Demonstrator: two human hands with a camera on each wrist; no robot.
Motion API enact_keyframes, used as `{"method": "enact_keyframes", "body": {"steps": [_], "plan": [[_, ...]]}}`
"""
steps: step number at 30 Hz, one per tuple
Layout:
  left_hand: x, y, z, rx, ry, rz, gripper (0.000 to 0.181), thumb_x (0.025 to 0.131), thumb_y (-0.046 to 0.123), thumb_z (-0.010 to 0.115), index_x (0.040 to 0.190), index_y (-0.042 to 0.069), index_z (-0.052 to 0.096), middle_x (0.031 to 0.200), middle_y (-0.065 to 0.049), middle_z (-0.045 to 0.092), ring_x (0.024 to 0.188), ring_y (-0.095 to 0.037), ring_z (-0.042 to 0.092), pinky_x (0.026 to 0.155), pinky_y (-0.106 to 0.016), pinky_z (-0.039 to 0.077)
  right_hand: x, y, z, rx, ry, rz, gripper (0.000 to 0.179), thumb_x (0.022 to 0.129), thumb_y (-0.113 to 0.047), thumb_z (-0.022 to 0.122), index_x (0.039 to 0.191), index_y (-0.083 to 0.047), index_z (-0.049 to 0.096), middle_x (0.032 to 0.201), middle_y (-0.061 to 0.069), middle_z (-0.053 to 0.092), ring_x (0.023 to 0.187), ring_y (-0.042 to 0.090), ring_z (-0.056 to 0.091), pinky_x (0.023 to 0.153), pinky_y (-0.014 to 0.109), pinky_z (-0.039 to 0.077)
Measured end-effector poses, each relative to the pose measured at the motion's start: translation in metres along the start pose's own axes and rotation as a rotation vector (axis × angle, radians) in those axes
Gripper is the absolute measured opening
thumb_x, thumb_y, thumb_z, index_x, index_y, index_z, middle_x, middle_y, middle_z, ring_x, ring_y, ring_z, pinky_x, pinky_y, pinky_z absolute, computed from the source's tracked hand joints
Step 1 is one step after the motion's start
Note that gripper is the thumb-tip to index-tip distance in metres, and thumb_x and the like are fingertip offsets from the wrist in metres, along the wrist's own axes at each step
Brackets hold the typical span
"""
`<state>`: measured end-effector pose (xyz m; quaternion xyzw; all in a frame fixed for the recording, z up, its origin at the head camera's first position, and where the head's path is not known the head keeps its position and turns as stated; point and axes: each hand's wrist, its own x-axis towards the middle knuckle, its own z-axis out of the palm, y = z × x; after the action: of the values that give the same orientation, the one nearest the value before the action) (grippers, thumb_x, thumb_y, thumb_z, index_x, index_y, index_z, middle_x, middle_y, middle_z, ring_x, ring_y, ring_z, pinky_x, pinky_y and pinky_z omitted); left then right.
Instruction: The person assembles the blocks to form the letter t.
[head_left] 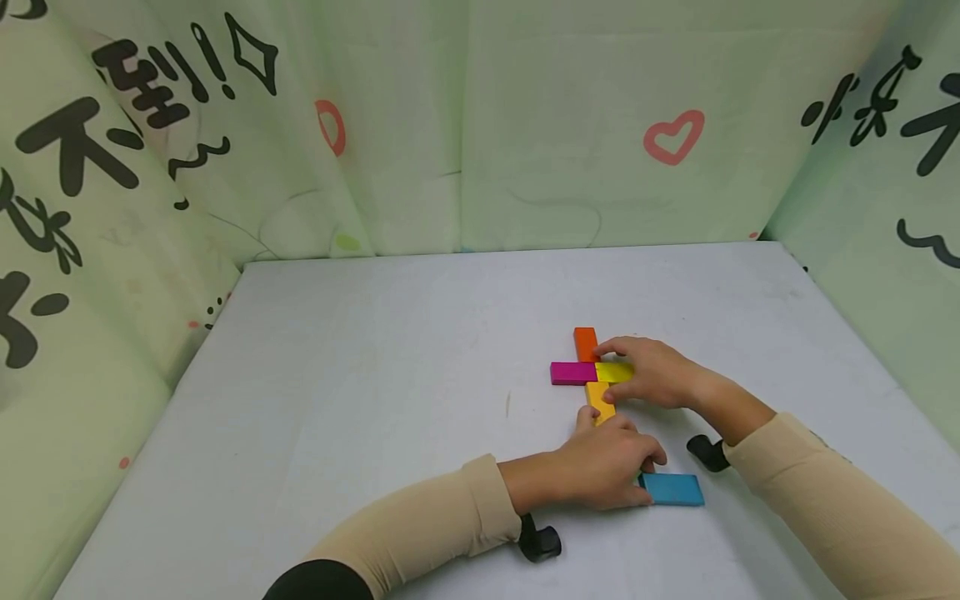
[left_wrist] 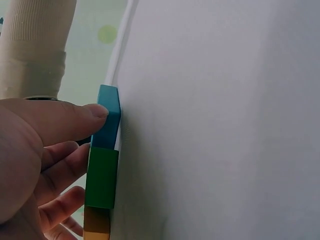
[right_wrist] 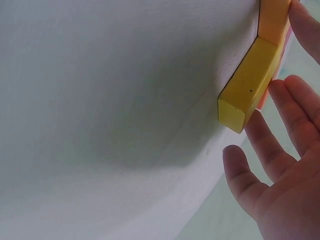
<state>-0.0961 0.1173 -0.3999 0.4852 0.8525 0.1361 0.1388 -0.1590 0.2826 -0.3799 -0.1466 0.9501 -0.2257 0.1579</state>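
Note:
At the front right of the table, my left hand (head_left: 603,468) pinches the left end of a blue block (head_left: 675,490) between thumb and fingers. A green block (left_wrist: 102,177) adjoins it in the left wrist view, mostly covered by that hand in the head view. My right hand (head_left: 663,375) spreads over a yellow block (head_left: 613,372), its thumb touching an amber block (head_left: 597,396) and its fingertips by an orange block (head_left: 585,343). A magenta block (head_left: 573,373) lies left of the yellow one. The blocks lie flat, joined edge to edge.
The white table (head_left: 375,358) extends widely to the left of the blocks. A pale green printed curtain (head_left: 555,125) encloses its back and sides. Black wrist-camera mounts (head_left: 540,540) hang below both forearms.

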Motion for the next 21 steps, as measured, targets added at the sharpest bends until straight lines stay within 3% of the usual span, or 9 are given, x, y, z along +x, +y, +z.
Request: {"method": "enact_keyframes", "body": {"steps": [21], "plan": [[0.0005, -0.0005, -0.0011, 0.014, -0.012, -0.017, 0.039, 0.086, 0.045, 0.077, 0.123, 0.034, 0.067, 0.088, 0.029, 0.054, 0.108, 0.001, 0.042, 0.084, -0.033, 0.024, -0.0012, -0.0022, -0.0013, 0.004, -0.002, 0.000, 0.061, 0.084, -0.026, 0.081, 0.136, -0.004, 0.057, 0.137, 0.026, 0.054, 0.128, 0.048, 0.045, 0.102, 0.067, 0.035]]}}
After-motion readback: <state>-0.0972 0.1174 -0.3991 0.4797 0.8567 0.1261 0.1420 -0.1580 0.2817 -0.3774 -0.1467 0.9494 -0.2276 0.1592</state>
